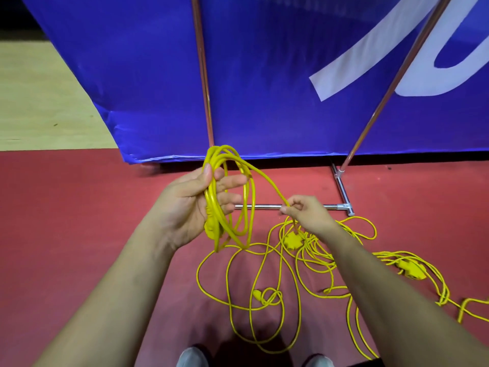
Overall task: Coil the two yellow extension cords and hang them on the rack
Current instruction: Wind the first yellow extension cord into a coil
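Left hand (185, 205) grips coil (211, 203); right hand (309, 213) pinches its trailing strand (270, 185) above floor tangle (292, 241); two cords indistinguishable there, cut off at right edge

Smooth, glossy plastic sheathing on the yellow cords (212, 207). Polished, mirror-bright metal tubing on the rack (264, 206). Shiny, faintly wrinkled sheet for the blue banner (264, 75). Matt, finely grained red floor (79, 221); dull wood-look pale boards (39, 102).
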Demonstrator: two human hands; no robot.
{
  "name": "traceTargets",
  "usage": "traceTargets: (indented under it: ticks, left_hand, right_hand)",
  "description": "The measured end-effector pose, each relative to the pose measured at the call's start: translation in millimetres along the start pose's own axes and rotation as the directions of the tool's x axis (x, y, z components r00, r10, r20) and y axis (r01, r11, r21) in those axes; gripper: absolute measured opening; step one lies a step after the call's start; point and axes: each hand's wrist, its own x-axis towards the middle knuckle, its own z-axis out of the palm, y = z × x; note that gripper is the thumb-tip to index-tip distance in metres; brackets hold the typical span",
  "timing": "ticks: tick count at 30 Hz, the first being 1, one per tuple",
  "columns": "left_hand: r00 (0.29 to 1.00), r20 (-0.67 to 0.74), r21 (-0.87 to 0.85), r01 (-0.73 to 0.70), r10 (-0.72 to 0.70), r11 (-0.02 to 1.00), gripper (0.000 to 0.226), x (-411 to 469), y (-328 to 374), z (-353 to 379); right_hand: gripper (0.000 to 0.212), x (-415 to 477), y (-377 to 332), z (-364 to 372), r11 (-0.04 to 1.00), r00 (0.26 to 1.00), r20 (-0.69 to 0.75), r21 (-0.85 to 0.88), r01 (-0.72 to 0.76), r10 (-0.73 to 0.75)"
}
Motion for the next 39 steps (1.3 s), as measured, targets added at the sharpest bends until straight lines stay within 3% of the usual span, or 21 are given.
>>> traceTargets:
  ticks: [3, 6, 8, 11, 14, 17, 21, 23, 27, 31, 33, 39]
  left_hand:
    - [0.998, -0.044, 0.059, -0.052, 0.054, 0.997, 0.018, 0.2, 2.4, -1.4]
    - [0.993, -0.071, 0.133, -0.079, 0.089, 0.988, 0.018, 1.9, 0.0, -5.8]
    - [0.987, -0.107, 0.203, -0.100, 0.123, 0.974, 0.020, 4.0, -0.2, -7.3]
    - [0.978, -0.138, 0.342, -0.103, 0.158, 0.934, 0.021, 6.9, -0.8, -13.8]
    - [0.977, -0.161, 0.444, -0.055, 0.140, 0.894, 0.017, 7.8, -5.1, -18.9]
    - [0.991, -0.124, 0.547, 0.033, 0.042, 0.837, 0.013, 6.4, -12.0, -15.3]
    - [0.988, 0.047, 0.656, 0.082, -0.149, 0.751, 0.014, -0.8, -15.2, -8.5]
    - [0.986, 0.081, 0.609, 0.069, -0.148, 0.790, 0.020, -1.3, -15.0, -9.1]
    - [0.993, 0.072, 0.386, 0.057, -0.091, 0.921, 0.020, 1.4, -17.5, -1.6]
    - [0.999, 0.009, 0.319, 0.048, -0.054, 0.947, 0.023, 3.2, -12.0, -2.4]
    - [0.995, -0.036, 0.298, 0.096, -0.089, 0.950, 0.014, 2.2, -8.8, -4.5]
    - [0.954, -0.014, 0.313, 0.290, -0.301, 0.905, 0.030, -1.5, -12.8, 1.1]
  right_hand:
    - [0.014, -4.0, 14.4, 11.3, 0.996, 0.994, 0.071, -0.024, -0.087, 0.088]
    - [0.012, -9.3, -5.2, 29.2, 0.957, 0.975, 0.163, 0.223, -0.187, 0.153]
    - [0.014, -13.3, -26.8, 37.6, 0.927, 0.961, 0.201, 0.285, -0.242, 0.189]
    - [0.014, -20.8, -53.0, 38.5, 0.985, 0.963, 0.244, 0.100, -0.141, 0.113]
    - [0.011, -36.3, -82.3, 24.7, 0.987, 0.902, 0.432, -0.149, 0.053, 0.017]
    - [0.008, -50.5, -111.3, 7.9, 0.984, 0.801, 0.598, -0.115, 0.138, -0.043]
    - [0.008, -51.1, -123.6, -4.6, 0.979, 0.853, 0.481, 0.081, 0.188, -0.203]
    - [0.003, -46.7, -120.0, -8.3, 0.967, 0.880, 0.408, 0.181, 0.181, -0.241]
    - [0.005, -35.0, -99.6, -13.5, 0.964, 0.918, 0.332, 0.223, 0.145, -0.215]
    - [0.004, -24.6, -64.4, -22.6, 0.978, 0.966, 0.221, 0.184, 0.096, -0.136]
    - [0.007, -20.6, -50.3, -25.6, 0.965, 0.985, 0.134, 0.254, 0.070, -0.107]
    - [0.006, -16.9, -60.1, -26.6, 0.944, 0.986, -0.049, 0.286, 0.166, -0.159]
